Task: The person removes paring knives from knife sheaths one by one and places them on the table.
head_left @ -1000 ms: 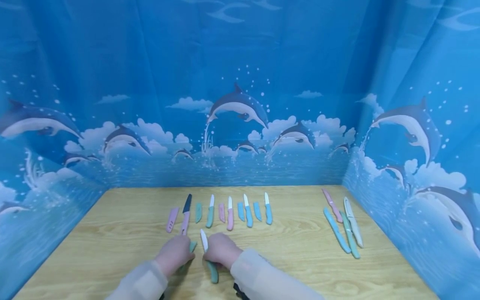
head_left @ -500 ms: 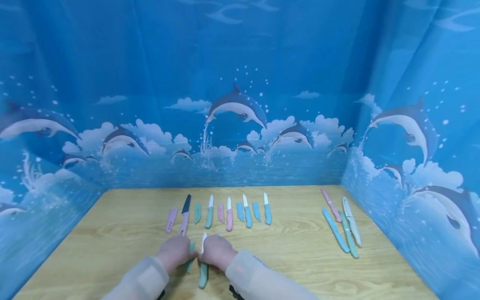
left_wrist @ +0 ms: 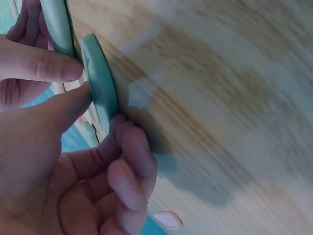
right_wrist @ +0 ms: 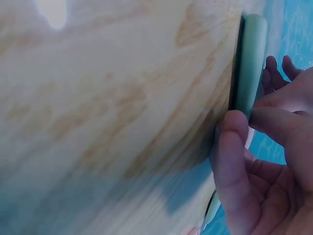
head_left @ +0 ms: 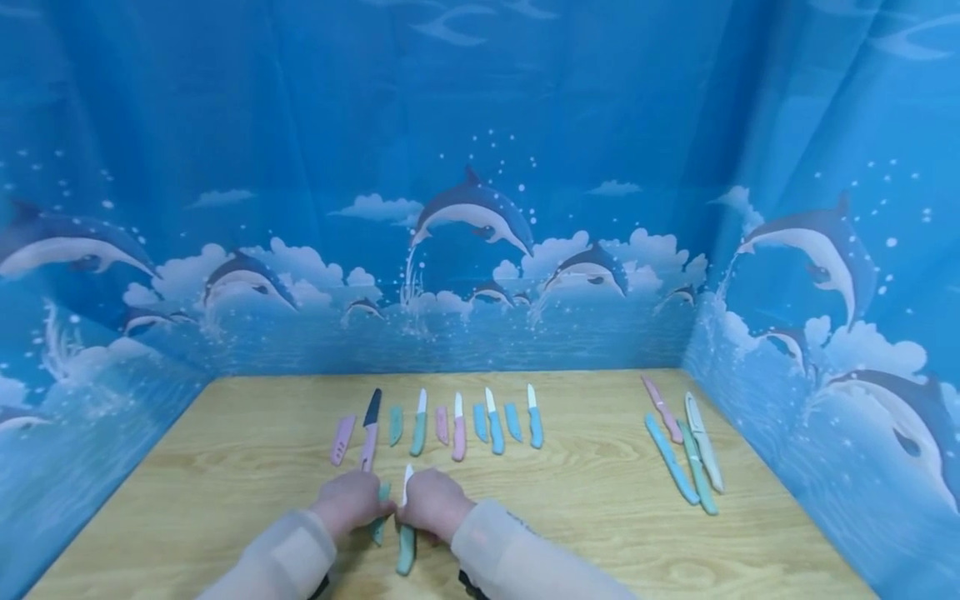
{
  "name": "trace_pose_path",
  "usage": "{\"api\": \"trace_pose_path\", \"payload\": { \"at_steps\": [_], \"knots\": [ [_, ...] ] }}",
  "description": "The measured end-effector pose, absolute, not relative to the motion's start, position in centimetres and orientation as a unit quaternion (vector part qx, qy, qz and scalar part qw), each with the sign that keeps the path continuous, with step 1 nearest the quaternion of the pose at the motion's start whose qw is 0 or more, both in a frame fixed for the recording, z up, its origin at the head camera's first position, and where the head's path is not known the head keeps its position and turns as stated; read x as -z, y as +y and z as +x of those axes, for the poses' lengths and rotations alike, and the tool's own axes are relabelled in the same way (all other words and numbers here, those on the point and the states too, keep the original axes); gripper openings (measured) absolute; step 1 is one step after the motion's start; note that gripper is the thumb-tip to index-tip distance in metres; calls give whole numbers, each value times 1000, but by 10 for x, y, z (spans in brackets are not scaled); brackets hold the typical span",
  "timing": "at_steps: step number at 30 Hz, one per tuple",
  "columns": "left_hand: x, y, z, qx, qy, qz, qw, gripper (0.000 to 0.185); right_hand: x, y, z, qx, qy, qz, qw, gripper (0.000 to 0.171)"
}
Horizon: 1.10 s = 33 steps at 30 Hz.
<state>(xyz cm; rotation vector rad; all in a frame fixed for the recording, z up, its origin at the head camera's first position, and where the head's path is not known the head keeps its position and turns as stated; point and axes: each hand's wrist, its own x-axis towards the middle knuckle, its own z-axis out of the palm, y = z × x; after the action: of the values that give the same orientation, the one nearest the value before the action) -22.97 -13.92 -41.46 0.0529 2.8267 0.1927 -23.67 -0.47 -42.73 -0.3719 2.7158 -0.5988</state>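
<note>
My left hand pinches a green knife sheath between thumb and fingers, low on the wooden table. Close beside it, my right hand grips a small knife with a green handle and a white blade. The blade points away from me, and part of the knife is hidden under the fingers. In the right wrist view the thumb and fingertips hold the green handle at one end. Knife and sheath lie roughly side by side, a small gap apart.
Beyond the hands runs a row of unsheathed knives and sheaths: a pink knife with a black blade, a pink sheath, a green knife, a pink knife and blue knives. Several more knives lie grouped at right.
Over the last second the right hand brought the green knife slightly left and nearer me, closer to the sheath; the sheath straightened beside it. Little differs in the last half second.
</note>
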Motion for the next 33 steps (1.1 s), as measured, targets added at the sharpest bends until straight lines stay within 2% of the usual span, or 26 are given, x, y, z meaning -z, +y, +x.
{"api": "trace_pose_path", "payload": {
  "at_steps": [11, 14, 17, 19, 26, 33],
  "knots": [
    [417, -144, -228, -66, 986, 32, 148, 38, 418, 23, -233, 147, 971, -159, 102, 49],
    [418, -144, -226, -77, 986, 36, 146, 39, 418, 41, -236, 157, 974, -141, 80, 67],
    [421, -143, -224, -86, 985, 33, 147, 39, 422, 68, -237, 171, 976, -127, 53, 81],
    [424, -143, -223, -88, 984, 26, 150, 40, 425, 89, -238, 176, 975, -130, 43, 81],
    [426, -144, -223, -83, 985, 16, 149, 41, 425, 172, -243, 170, 975, -127, 71, 96],
    [422, -141, -223, -67, 988, 18, 140, 43, 429, 242, -252, 148, 984, -87, 57, 108]
  ]
}}
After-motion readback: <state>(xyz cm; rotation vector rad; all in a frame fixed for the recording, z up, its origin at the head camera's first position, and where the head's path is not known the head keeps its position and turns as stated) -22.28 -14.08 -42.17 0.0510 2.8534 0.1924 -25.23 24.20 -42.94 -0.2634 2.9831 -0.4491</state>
